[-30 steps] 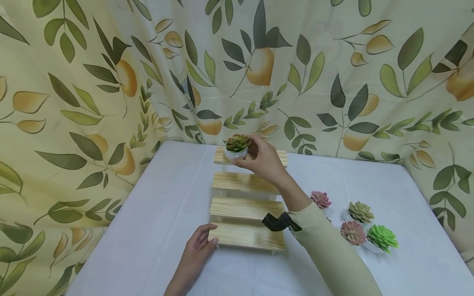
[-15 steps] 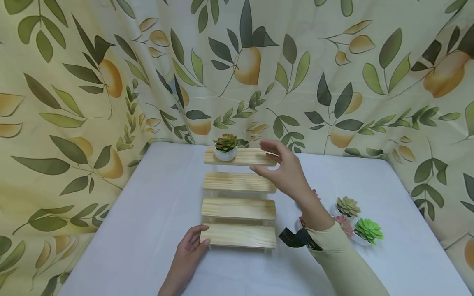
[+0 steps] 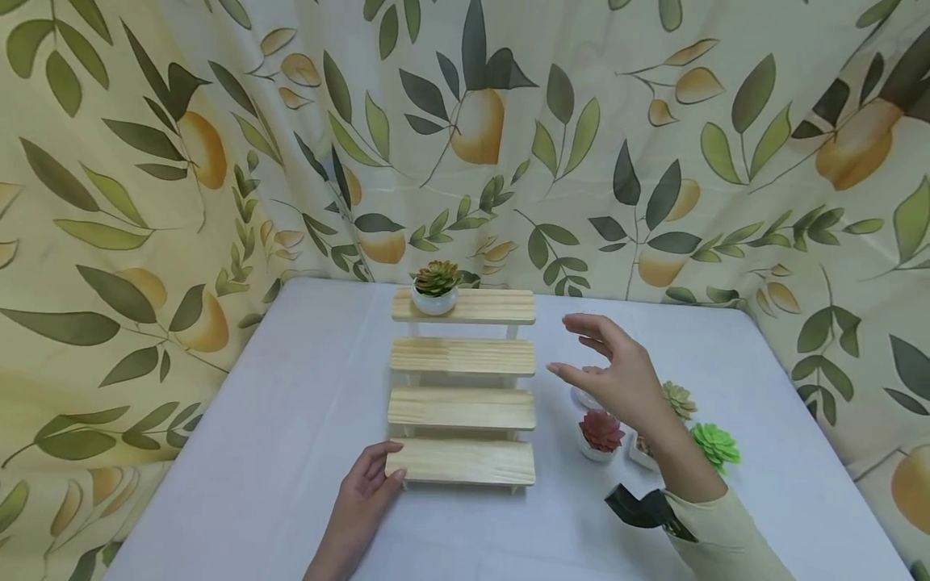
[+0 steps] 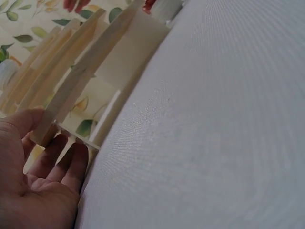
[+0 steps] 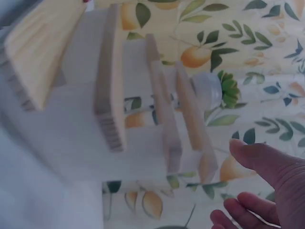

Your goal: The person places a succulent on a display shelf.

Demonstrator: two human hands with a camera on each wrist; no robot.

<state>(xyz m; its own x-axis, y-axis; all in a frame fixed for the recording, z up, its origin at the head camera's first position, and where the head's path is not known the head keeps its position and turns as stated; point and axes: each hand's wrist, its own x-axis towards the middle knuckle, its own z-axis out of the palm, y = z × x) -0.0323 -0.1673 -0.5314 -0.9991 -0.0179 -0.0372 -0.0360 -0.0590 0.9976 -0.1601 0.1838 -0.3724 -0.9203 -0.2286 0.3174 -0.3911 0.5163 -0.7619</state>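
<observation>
A tiered display stand with several pale wooden shelves stands mid-table. On the left end of its top shelf sits a potted succulent, green with reddish tips, in a white pot. My left hand holds the left end of the lowest shelf. In the left wrist view, its thumb is on one face of the board and the fingers are beneath. To the right of the stand my right hand hovers with thumb and fingers spread apart, holding nothing. Right below it is a dark red potted succulent.
More potted succulents are on the right of the table, including a bright green one and a pale green one. The right hand and forearm partly cover the group. A leaf-and-fruit patterned curtain hangs behind the white-covered table.
My right hand let go of the green-red succulent on the top shelf and moved right and toward me, above the other pots. The left hand stays on the lowest shelf. The head view shifted slightly.
</observation>
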